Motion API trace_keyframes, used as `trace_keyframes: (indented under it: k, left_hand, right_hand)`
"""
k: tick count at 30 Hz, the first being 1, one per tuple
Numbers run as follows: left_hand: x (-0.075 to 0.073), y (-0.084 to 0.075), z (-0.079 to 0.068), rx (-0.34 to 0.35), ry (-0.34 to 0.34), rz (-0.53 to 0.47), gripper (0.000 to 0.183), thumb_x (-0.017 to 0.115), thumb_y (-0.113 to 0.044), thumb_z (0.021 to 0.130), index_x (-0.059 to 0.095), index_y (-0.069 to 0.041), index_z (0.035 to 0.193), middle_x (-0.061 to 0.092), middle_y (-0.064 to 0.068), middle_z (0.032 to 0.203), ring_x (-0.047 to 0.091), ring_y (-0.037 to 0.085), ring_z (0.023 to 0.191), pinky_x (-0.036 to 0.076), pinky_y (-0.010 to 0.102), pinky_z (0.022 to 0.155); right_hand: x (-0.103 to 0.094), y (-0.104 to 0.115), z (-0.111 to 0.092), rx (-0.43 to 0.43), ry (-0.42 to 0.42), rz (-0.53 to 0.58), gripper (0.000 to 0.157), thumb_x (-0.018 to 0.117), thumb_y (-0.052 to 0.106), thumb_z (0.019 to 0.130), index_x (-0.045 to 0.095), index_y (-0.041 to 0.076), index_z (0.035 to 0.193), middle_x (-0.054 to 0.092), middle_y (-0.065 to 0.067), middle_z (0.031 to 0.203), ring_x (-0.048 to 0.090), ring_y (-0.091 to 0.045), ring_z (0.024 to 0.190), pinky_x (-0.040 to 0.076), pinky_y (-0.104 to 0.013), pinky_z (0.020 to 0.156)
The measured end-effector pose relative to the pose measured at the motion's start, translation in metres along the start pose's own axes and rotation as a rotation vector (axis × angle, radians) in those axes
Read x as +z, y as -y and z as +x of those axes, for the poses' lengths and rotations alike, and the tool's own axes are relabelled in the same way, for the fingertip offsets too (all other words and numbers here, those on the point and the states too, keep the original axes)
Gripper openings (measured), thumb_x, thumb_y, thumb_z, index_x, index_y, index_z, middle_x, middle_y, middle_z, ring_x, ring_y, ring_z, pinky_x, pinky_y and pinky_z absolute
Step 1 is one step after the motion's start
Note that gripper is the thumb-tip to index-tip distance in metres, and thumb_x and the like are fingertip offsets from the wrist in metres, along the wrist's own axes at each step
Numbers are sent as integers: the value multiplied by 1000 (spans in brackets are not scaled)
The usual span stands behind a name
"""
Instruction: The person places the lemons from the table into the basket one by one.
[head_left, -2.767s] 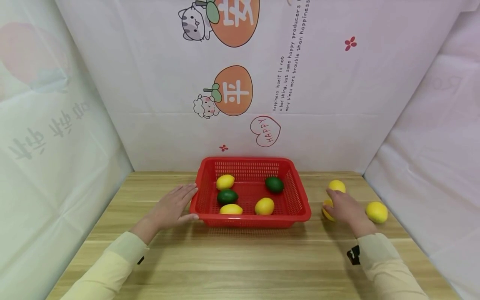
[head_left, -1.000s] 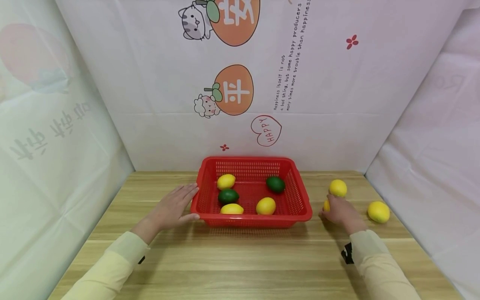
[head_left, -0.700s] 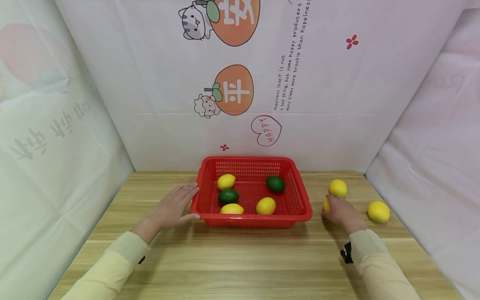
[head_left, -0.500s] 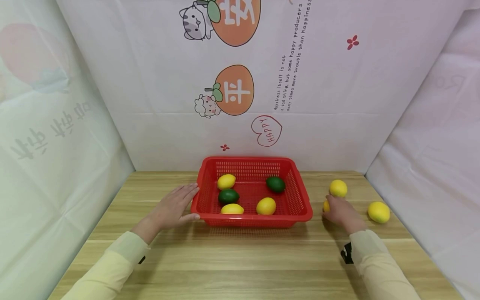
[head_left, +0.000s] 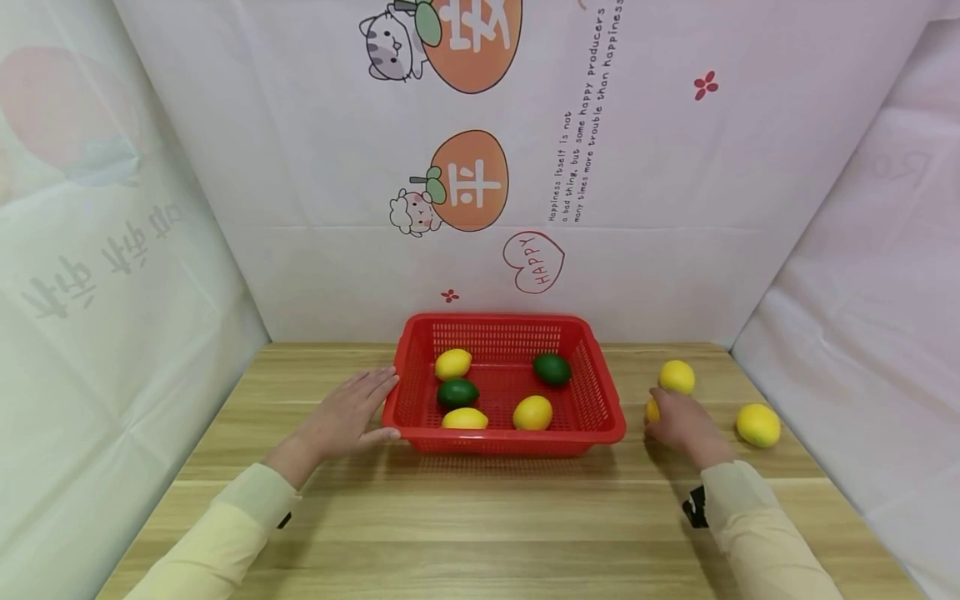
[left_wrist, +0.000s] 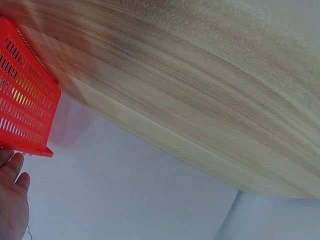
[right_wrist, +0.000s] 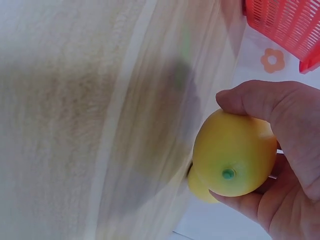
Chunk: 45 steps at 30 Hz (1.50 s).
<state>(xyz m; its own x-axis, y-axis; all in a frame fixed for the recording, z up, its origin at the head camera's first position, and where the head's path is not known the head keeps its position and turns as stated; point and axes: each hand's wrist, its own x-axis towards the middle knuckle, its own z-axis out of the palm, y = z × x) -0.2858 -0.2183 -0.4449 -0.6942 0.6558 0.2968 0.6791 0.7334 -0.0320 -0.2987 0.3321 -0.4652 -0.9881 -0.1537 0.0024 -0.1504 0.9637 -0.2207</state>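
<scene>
My right hand grips a lemon between thumb and curled fingers, to the right of the basket; its green-tipped end faces the right wrist camera. In the head view the hand covers most of that lemon. Just behind it sits another lemon, and a third lemon lies to the hand's right. Fingers fairly straight, my left hand touches the left rim of the red plastic basket. Inside the basket are yellow lemons and two dark green fruits.
The basket stands near the back of the wooden table. White printed cloth hangs behind the table and on both sides. A black strap shows under the right sleeve.
My right hand has come down and slightly left, and its fingers have closed round the lemon beneath it. Over the last second it has stayed nearly still. My left hand keeps its place.
</scene>
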Motion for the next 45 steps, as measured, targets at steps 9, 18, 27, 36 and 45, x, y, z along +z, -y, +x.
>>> trace_keyframes:
  k: [9, 18, 27, 36, 45]
  left_hand:
    - [-2, -1, 0, -25, 37, -7, 87, 52, -63, 90, 38, 2, 147, 36, 16, 152, 30, 30, 141, 22, 46, 115]
    - [-2, -2, 0, -1, 7, -8, 87, 54, -62, 89, 40, 4, 145, 38, 18, 150, 33, 33, 139, 25, 48, 114]
    - [-1, -1, 0, 0, 2, -8, 87, 51, -63, 91, 39, 3, 145, 38, 18, 150, 33, 33, 139, 25, 48, 114]
    - [-1, 0, 0, 4, -1, -9, 86, 52, -62, 91, 40, 3, 145, 38, 18, 150, 33, 33, 138, 26, 49, 113]
    - [-2, 0, 0, -14, 32, -15, 86, 54, -60, 91, 38, 2, 146, 36, 16, 152, 31, 31, 140, 25, 48, 114]
  right_hand:
    - [-4, 3, -1, -60, -44, -22, 61, 70, 11, 81, 45, -16, 130, 52, -38, 124, 52, -54, 109, 43, -62, 91]
    - [-12, 16, -4, -100, -83, -42, 57, 69, 9, 84, 47, -14, 131, 49, -39, 125, 51, -53, 111, 43, -62, 92]
    - [-23, 28, -5, -125, -92, -72, 61, 71, 8, 84, 45, -12, 135, 47, -37, 131, 48, -52, 116, 41, -62, 96]
    - [-37, 39, -5, -228, -173, -148, 60, 74, 5, 79, 48, -14, 130, 50, -38, 125, 53, -52, 110, 45, -61, 91]
    - [-48, 50, -10, -349, -309, -184, 62, 79, 1, 73, 51, -10, 127, 57, -30, 114, 58, -45, 99, 50, -57, 84]
